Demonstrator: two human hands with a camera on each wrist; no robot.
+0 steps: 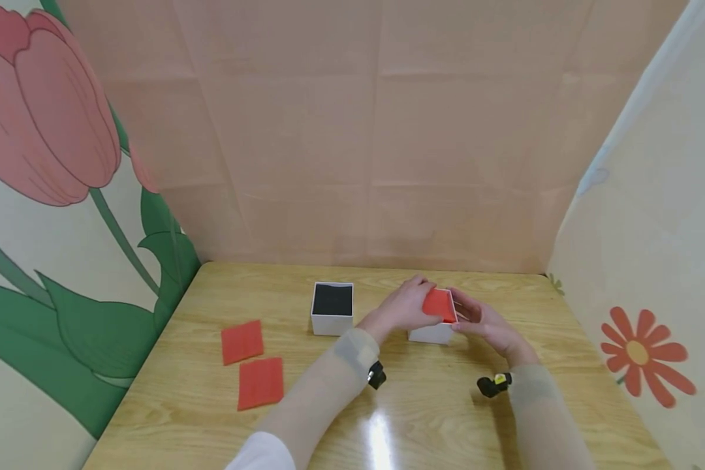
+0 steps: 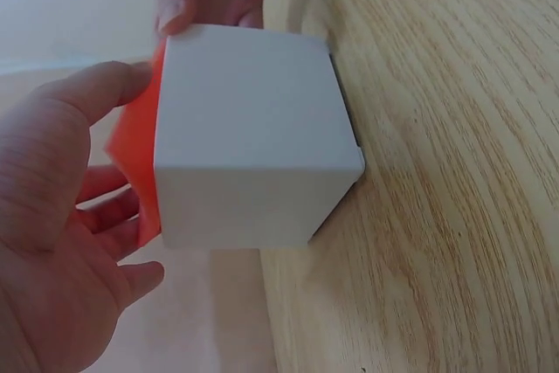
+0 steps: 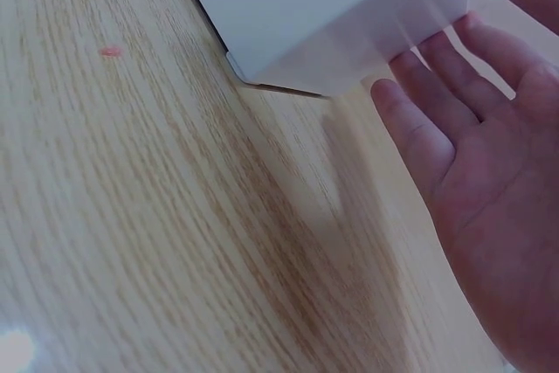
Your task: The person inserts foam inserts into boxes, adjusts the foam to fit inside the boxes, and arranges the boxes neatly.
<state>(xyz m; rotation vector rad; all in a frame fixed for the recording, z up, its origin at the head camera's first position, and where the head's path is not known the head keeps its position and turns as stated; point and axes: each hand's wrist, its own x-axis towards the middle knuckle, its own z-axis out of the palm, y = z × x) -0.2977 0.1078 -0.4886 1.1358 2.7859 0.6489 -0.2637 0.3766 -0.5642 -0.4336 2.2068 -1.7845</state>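
Red sheet (image 1: 438, 304); plain white box (image 1: 430, 335); black contents (image 1: 333, 300) — second box (image 1: 331, 325) also white; tan, wood-grained table (image 1: 452, 421)

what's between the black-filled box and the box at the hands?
The left hand, with bare tabletop showing beyond it, in the head view.

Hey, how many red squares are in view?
3: the farther square and nearer square lie left on the table; the third square is at the left hand, atop the right white box. Others may be hidden beneath it.
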